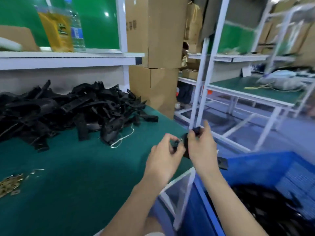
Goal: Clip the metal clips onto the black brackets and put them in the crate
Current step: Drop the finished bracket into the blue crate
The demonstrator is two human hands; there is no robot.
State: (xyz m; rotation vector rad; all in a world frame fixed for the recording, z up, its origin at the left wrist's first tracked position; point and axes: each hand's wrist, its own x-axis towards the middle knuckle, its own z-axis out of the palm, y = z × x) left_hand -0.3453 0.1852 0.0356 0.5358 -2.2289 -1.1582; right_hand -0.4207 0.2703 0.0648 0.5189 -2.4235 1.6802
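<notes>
A black bracket point(185, 142) is held in the air betw. both hands, just over the rt edge of the green table point(71, 181). The left hand point(164, 151) is closed on its left end, fingers curled, thumb on top; a small shiny piece, prob. a metal clip point(179, 140), is seen at the fingertips, but blur hides how it sits. The right hand point(201, 148) is clamped round the middle of the bracket, back of hand to the camera, index finger pointed up. The other end of the bracket sticks out below-right of the rt wrist. Both forearms come up from the bottom edge, near each other.

Open room: directly under the grip the table edge ends. Below-right of the grip the blue crate point(255, 158) is placed, just beside the table corner, w/ dark parts inside (blurred). Behind the grip, close, a white rack post point(202, 79) stands. Left of the grip there is free green mat. Farther left and back, well apart, the pile of brackets point(68, 108) lies, w/ a white string point(123, 138) at its near side. Far left and lower, the heap of loose clips point(10, 184) is found at the frame edge. Cardboard boxes point(153, 48) are stacked behind the table.
</notes>
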